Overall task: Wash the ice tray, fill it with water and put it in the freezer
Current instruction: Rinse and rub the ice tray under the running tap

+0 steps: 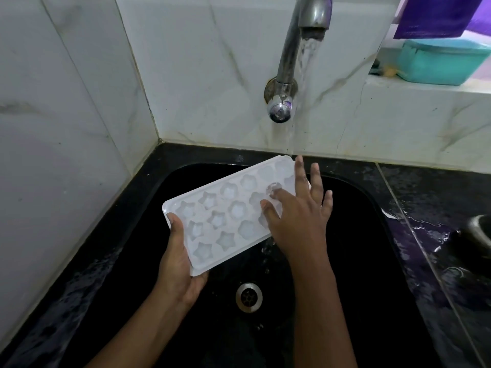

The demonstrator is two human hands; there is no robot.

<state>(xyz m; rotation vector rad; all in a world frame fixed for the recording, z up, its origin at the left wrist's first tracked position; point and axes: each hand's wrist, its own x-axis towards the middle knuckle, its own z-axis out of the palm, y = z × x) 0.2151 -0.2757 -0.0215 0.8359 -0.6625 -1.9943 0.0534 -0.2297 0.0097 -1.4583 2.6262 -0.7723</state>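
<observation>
The left hand point(178, 264) grips the near corner of the white ice tray point(225, 216), thumb over its rim, fingers curled beneath. The right hand point(297, 216) lies spread on the far end, fingers straight. Water point(303, 75) runs from the tap point(295, 41) — landing just beyond the right fingertips (some spilling off the tray's edge) — above the black sink point(353, 235) and its drain point(249, 297).
</observation>
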